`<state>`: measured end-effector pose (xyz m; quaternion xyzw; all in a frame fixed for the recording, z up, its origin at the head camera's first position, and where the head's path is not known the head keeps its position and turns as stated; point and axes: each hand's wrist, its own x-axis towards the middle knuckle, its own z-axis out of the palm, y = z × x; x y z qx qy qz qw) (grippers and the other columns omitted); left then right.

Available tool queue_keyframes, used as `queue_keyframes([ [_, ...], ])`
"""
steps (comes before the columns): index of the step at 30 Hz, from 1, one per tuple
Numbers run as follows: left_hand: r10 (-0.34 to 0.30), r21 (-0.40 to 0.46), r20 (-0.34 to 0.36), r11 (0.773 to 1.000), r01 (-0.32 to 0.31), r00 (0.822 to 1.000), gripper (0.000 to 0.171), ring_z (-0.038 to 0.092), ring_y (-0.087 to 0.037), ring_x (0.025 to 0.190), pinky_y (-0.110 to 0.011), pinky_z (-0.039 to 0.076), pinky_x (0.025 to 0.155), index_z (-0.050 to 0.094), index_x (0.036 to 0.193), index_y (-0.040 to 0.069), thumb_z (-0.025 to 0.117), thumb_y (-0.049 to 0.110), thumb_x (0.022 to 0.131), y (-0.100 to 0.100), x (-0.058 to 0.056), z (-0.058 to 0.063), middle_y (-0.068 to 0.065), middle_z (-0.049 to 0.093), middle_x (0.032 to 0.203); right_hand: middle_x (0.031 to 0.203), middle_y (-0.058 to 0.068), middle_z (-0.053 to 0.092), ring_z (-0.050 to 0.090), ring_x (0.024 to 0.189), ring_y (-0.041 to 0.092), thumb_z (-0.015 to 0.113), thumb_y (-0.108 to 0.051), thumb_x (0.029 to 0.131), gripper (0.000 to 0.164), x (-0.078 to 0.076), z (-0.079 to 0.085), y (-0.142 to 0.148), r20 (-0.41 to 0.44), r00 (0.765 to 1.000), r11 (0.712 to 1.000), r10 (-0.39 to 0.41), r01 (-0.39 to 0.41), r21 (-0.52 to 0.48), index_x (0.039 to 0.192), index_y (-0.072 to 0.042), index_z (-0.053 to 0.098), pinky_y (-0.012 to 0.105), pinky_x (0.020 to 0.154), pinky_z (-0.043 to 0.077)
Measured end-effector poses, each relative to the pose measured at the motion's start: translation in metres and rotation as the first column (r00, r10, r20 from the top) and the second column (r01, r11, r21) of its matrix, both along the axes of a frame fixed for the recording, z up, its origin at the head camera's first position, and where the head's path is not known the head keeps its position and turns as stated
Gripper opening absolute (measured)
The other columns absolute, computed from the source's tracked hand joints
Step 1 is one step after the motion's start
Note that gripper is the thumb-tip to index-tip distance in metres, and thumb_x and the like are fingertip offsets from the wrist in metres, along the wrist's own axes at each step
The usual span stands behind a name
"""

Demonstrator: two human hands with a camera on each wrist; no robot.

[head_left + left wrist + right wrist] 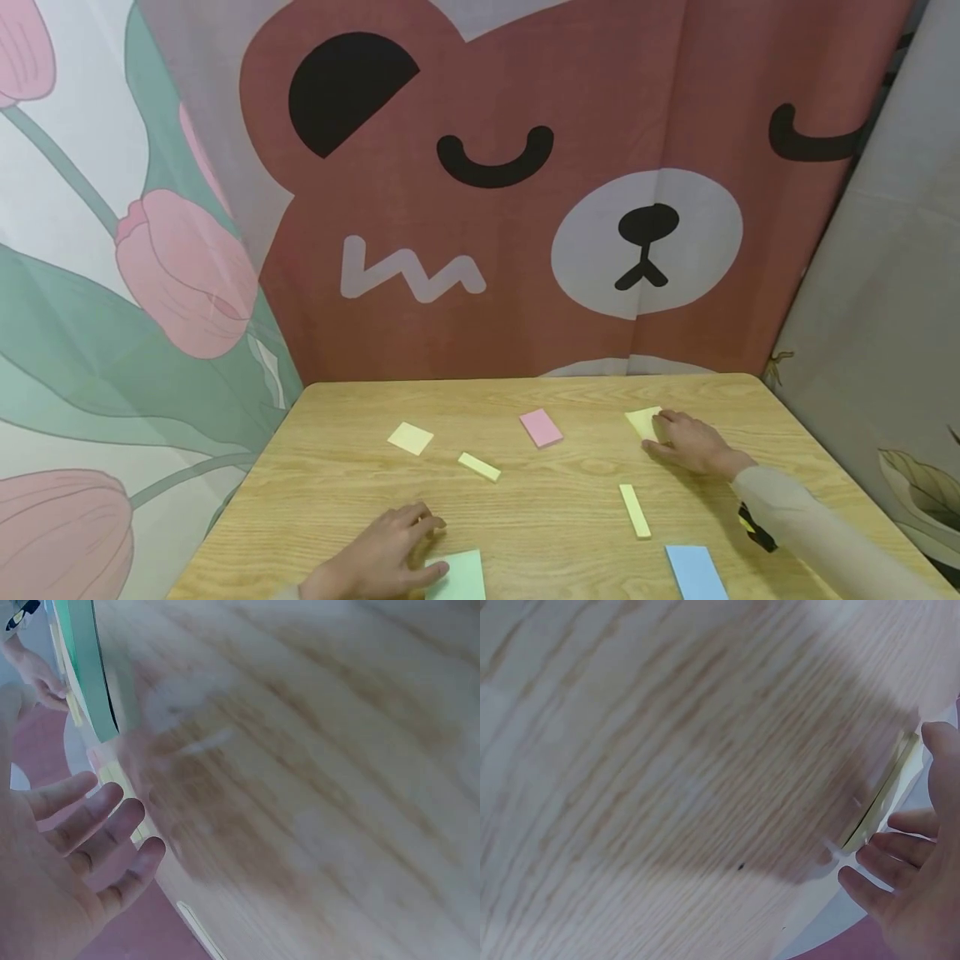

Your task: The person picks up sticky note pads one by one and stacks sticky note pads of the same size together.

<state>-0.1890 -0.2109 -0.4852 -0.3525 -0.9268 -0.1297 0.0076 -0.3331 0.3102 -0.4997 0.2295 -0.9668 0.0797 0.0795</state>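
Note:
At the back right of the table, my right hand is at a pale yellow sticky-note pad and covers part of it. In the right wrist view the thumb is by one end of that pad and the loosely bent fingers are by the other, spread rather than closed. My left hand hovers at the near left with relaxed fingers, its thumb over a light green sticky-note pad. In the left wrist view, nothing lies in the left palm, and the green pad is beyond the fingers.
On the wooden table lie another yellow pad, a pink pad, two narrow yellow strips, one left of centre and one right, and a blue pad near the front. A bear-print curtain hangs behind the table.

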Motion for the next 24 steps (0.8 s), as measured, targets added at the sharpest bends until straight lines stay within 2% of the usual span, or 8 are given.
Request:
queue_keyframes([
  [4, -0.005, -0.029, 0.014, 1.000, 0.005, 1.000, 0.063, 0.055, -0.010, 0.100, -0.047, 0.051, 0.085, 0.061, 0.128, 0.013, 0.052, 0.065, 0.093, 0.0024, -0.0003, -0.0019, 0.006, 0.055, 0.114, 0.129, 0.037, 0.052, 0.052, 0.115, 0.053, 0.061, -0.044, 0.097, 0.062, 0.0006, 0.0011, -0.0006, 0.021, 1.000, 1.000, -0.004, 0.004, -0.004, 0.122, 0.012, 0.060, 0.063, 0.091, 0.045],
  [9, -0.035, -0.031, 0.016, 0.999, 0.035, 0.999, 0.066, 0.048, -0.003, 0.087, -0.034, 0.047, 0.075, 0.058, 0.126, 0.012, 0.055, 0.067, 0.090, 0.0031, -0.0005, -0.0035, 0.009, 0.052, 0.107, 0.129, 0.038, 0.052, 0.051, 0.117, 0.053, 0.058, -0.043, 0.099, 0.052, 0.0012, 0.0044, -0.0021, 0.059, 0.998, 1.000, 0.007, -0.006, -0.025, 0.111, 0.007, 0.067, 0.064, 0.092, 0.044],
  [13, -0.058, -0.037, 0.047, 0.998, 0.060, 0.997, 0.070, 0.043, -0.001, 0.081, -0.030, 0.044, 0.072, 0.058, 0.124, 0.011, 0.057, 0.070, 0.087, 0.0031, -0.0009, -0.0020, 0.010, 0.050, 0.104, 0.128, 0.039, 0.052, 0.050, 0.118, 0.054, 0.057, -0.041, 0.100, 0.042, 0.0016, 0.0061, -0.0032, 0.078, 0.997, 0.999, 0.025, -0.022, -0.038, 0.101, 0.000, 0.069, 0.064, 0.092, 0.044],
  [20, -0.090, -0.040, 0.075, 0.995, 0.094, 0.993, 0.077, 0.045, -0.001, 0.088, -0.034, 0.045, 0.078, 0.056, 0.127, 0.012, 0.059, 0.074, 0.082, 0.0038, 0.0016, -0.0016, 0.010, 0.049, 0.107, 0.126, 0.042, 0.051, 0.049, 0.117, 0.057, 0.058, -0.036, 0.100, 0.036, 0.0018, 0.0094, -0.0044, 0.087, 0.995, 0.998, 0.044, -0.041, -0.038, 0.098, -0.002, 0.068, 0.065, 0.092, 0.044],
  [24, -0.113, -0.047, 0.067, 0.992, 0.117, 0.991, 0.080, 0.046, -0.002, 0.094, -0.035, 0.046, 0.080, 0.057, 0.128, 0.013, 0.060, 0.077, 0.080, 0.0052, 0.0013, -0.0032, 0.010, 0.049, 0.111, 0.125, 0.042, 0.051, 0.048, 0.117, 0.058, 0.060, -0.034, 0.099, 0.031, 0.0003, 0.0061, -0.0026, 0.076, 0.996, 0.999, 0.049, -0.048, -0.016, 0.087, -0.006, 0.063, 0.064, 0.091, 0.045],
])
